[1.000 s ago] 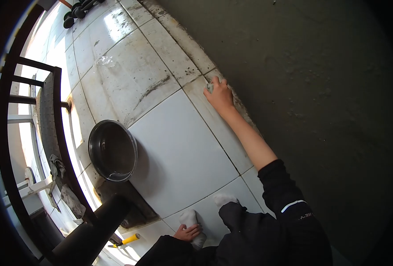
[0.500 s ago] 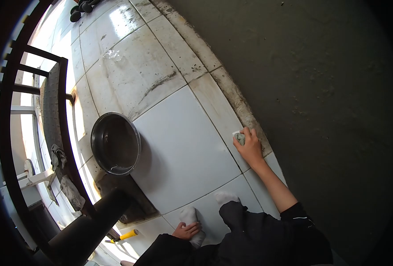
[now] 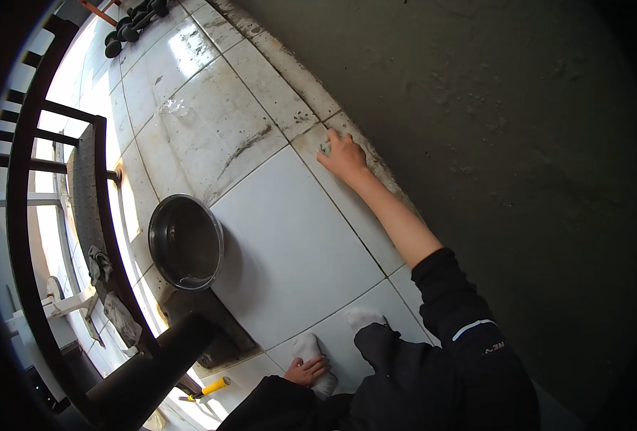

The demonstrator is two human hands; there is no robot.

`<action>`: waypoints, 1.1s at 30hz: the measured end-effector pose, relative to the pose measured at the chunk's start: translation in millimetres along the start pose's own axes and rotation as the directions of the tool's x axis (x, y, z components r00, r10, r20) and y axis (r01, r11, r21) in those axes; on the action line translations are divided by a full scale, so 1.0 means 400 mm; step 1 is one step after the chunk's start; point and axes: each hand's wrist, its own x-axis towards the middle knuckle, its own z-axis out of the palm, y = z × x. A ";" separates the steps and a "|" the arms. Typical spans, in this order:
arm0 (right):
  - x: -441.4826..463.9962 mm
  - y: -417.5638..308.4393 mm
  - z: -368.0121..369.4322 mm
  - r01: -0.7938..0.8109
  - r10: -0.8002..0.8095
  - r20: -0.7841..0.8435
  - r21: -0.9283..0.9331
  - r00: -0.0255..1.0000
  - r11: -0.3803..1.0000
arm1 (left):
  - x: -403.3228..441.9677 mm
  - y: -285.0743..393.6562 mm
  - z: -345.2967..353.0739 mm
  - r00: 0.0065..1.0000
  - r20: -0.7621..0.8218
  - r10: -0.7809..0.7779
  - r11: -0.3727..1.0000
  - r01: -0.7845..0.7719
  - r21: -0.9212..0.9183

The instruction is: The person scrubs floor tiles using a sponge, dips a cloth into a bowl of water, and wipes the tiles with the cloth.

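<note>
My right hand (image 3: 346,156) is at the far end of the narrow border tile (image 3: 366,217), its fingers curled over a small greenish sponge (image 3: 325,149). Only a sliver of the sponge shows; my fingers hide the rest. My left hand (image 3: 306,371) lies over my white-socked foot (image 3: 306,346), its fingers spread flat. Between my feet and the dirty tiles is a large clean white tile (image 3: 300,230). Left of it stands a dark round basin (image 3: 216,233) that seems to contain water.
Stained tiles (image 3: 211,118) with dark streaks lie ahead. Along the right runs a rough edge (image 3: 293,72) beside grey ground (image 3: 505,187). A dark metal frame (image 3: 99,208) with rags and a thick post (image 3: 153,370) stands left. A yellow-handled tool (image 3: 214,386) and dumbbells (image 3: 128,30) lie on the floor.
My right hand has slid forward and left along the border tile with the sponge, and my arm is stretched farther out. My left hand stays on the sock.
</note>
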 end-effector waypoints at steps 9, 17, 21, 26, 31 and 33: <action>-0.490 0.204 0.007 0.049 -0.038 -0.100 0.112 0.994 0.992 | 0.001 0.008 -0.033 1.000 0.006 -0.030 0.999 0.030 -0.037; -0.031 0.002 0.051 0.054 -0.050 -0.117 0.030 0.992 0.998 | -0.001 0.006 -0.011 1.000 -0.002 -0.019 1.000 0.019 -0.024; 0.071 -0.067 0.021 -0.018 0.017 -0.011 -0.054 1.000 0.998 | 0.011 0.001 -0.010 1.000 -0.017 -0.010 1.000 0.010 -0.011; -0.160 0.065 0.020 0.054 -0.052 -0.028 0.067 0.998 0.996 | 0.007 -0.001 -0.010 1.000 -0.020 0.006 1.000 -0.006 0.000; -0.515 0.214 0.016 0.060 -0.059 -0.032 0.030 0.998 0.998 | 0.008 0.003 -0.001 1.000 -0.010 -0.005 1.000 0.004 -0.014; -0.545 0.223 0.027 0.060 -0.055 -0.097 0.049 0.994 0.997 | 0.003 -0.002 -0.003 1.000 0.003 -0.007 1.000 0.007 -0.015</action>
